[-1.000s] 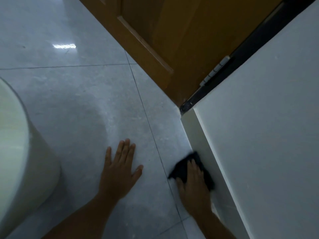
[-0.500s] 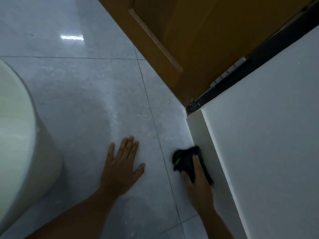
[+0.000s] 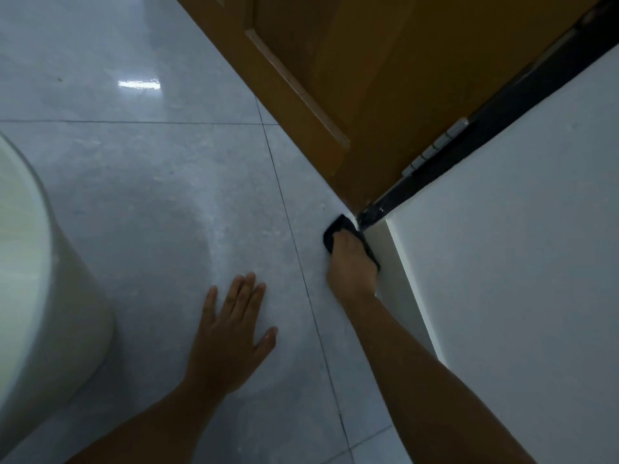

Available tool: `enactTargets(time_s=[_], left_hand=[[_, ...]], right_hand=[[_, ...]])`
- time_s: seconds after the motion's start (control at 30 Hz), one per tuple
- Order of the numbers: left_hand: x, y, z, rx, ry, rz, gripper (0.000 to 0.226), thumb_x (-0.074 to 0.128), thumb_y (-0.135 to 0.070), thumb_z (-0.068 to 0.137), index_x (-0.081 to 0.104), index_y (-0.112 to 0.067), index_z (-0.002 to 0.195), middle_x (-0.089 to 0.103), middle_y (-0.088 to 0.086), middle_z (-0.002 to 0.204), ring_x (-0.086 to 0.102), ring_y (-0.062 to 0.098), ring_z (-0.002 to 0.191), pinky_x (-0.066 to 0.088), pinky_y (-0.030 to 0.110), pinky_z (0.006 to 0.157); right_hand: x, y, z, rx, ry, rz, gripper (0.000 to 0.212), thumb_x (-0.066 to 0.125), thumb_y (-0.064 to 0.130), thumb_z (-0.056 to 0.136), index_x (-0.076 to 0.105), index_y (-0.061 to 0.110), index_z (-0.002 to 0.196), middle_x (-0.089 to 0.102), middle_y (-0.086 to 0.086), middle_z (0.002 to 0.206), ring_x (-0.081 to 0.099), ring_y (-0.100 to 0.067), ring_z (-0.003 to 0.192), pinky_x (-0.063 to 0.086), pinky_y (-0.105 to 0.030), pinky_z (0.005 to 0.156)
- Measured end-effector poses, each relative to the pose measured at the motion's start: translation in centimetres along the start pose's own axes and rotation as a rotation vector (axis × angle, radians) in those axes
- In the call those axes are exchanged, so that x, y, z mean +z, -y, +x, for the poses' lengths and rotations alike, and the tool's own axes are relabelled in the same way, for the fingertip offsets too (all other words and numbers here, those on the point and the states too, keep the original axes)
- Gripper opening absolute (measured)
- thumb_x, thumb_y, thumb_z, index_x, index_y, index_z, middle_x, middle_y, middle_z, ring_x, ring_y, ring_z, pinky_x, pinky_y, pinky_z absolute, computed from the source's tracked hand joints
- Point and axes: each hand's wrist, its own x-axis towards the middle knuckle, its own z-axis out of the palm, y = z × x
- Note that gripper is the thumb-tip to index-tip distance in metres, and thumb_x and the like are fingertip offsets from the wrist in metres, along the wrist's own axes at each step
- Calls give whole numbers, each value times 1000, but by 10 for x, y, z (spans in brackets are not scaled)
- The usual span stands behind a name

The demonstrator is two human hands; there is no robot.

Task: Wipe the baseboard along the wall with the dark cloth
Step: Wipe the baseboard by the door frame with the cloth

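My right hand [image 3: 351, 266] presses the dark cloth [image 3: 336, 234] against the far end of the pale baseboard [image 3: 398, 286], right where it meets the black door frame [image 3: 418, 185]. The cloth is bunched under my fingers and shows only ahead of the hand and along its right side. The baseboard runs along the foot of the white wall [image 3: 522, 246], from the door corner toward me. My left hand [image 3: 231, 333] lies flat on the grey floor tiles [image 3: 150, 212], fingers spread, holding nothing.
A brown wooden door [image 3: 361, 78] stands open at the top, its lower corner close to the cloth. A white rounded fixture [image 3: 37, 289] fills the left edge. Tile grout lines [image 3: 294, 246] cross the glossy floor between my hands.
My right hand has slid the cloth forward along the baseboard, away from me, up to the door frame corner. The left hand stays planted on the floor.
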Motion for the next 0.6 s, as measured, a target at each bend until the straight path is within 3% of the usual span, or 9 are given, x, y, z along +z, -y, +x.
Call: enactTargets(time_s=[0.07,0.13,0.23,0.33,0.4,0.47,0.53,0.6], left_hand=[[-1,0,1,-6,-5,-8,72,40,-54,88,38,-9,145,32,10,154,28,24,143,20,55,114],[-1,0,2,-4,-13,-7,71,41,-54,88,41,-9,143,33,10,153,30,24,142,21,55,114],[0,2,2,-4,-31,-11,71,43,-53,87,43,-9,143,34,10,153,30,24,142,20,54,114],[0,2,1,6,-60,-15,70,44,-52,86,46,-9,141,37,10,152,32,24,141,23,55,113],[3,0,-1,11,-64,-24,69,46,-51,85,48,-8,139,38,10,151,35,24,140,24,56,112],[2,0,2,9,-74,-36,69,46,-51,84,49,-8,138,38,10,151,36,24,139,24,56,112],[1,0,4,4,-73,-31,69,46,-51,84,49,-8,138,39,10,150,36,24,139,23,56,112],[1,0,4,-2,-63,-34,69,46,-51,84,48,-9,139,39,10,151,34,23,140,22,55,113]], right_hand=[[-4,-1,15,-191,-32,-306,49,50,10,93,35,4,140,24,-19,154,23,-33,142,10,-46,118],[-8,-8,9,-200,-68,-499,43,50,15,93,43,6,134,18,-23,156,14,-39,143,3,-51,117],[0,-25,-36,-86,4,-525,42,52,13,90,51,2,130,33,-27,149,29,-41,138,16,-50,115],[2,-42,-107,-7,137,-473,28,45,4,80,69,-1,93,59,-33,120,56,-45,114,45,-54,98],[9,-53,-140,-3,235,-464,35,32,4,76,67,1,77,64,-34,108,60,-47,102,50,-54,90],[-2,-48,-129,-12,282,-439,30,37,5,75,67,1,77,67,-31,95,61,-44,89,54,-50,77],[-16,-32,-90,-27,164,-416,21,62,4,70,69,1,90,67,-27,92,62,-40,80,55,-45,66],[-30,-11,-37,-63,9,-489,44,66,10,80,58,2,122,57,-27,125,58,-39,105,51,-47,84]])
